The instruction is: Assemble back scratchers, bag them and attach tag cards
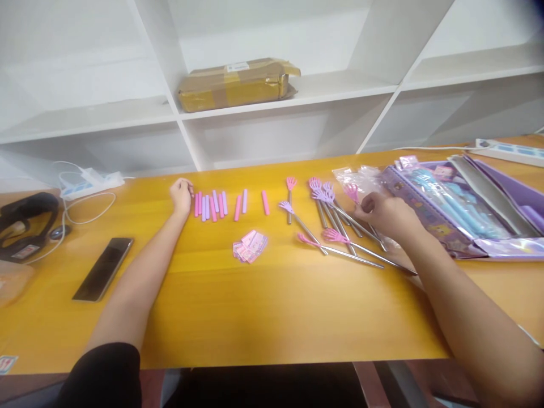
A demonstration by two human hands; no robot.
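Note:
My left hand [182,196] rests on the table with its fingers curled in, just left of a group of short pink and lilac tubes [213,206]; I see nothing in it. At the right, the thumb and fingers of my right hand [389,215] are closed on a pink back scratcher [352,191] just below its hand-shaped head. Several more pink and purple back scratchers [325,195] with metal rods lie spread to its left and below it. A small pile of printed pink cards [250,246] lies between the tubes and the scratchers.
An open purple patterned box [442,226] with bagged light-blue items stands at the right, clear plastic bags [361,175] beside it. A phone [103,268], headphones [28,224] and a power strip [92,185] lie left. A cardboard box [233,85] sits on the white shelf.

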